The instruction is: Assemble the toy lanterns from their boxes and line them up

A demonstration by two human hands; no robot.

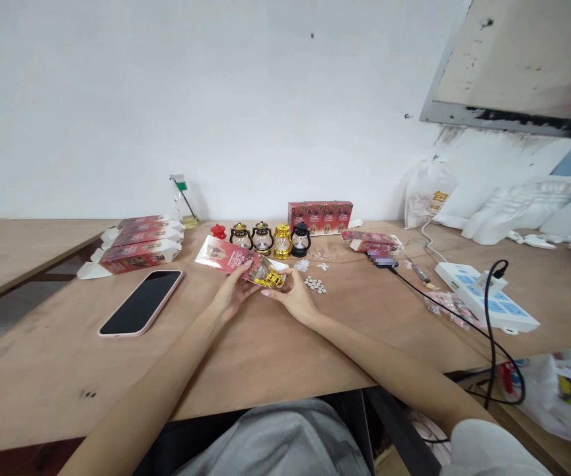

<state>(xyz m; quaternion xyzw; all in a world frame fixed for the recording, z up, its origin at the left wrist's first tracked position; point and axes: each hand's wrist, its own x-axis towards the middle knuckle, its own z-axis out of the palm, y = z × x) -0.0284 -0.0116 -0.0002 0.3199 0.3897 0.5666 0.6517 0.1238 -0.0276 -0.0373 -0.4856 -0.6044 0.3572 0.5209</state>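
Two hands [232,291] [297,300] grip, left a red box [225,257], right a gold lantern [274,278].

At left on the tabletop [236,390], 1 pink-edged phone [141,303], screen dark. At right, 1 white power strip [518,320] with a black cable [490,344] looping past; farther back, near the wall [216,99], 1 yellow-printed white bag [421,192] beside pale pieces [518,205], possibly foam.
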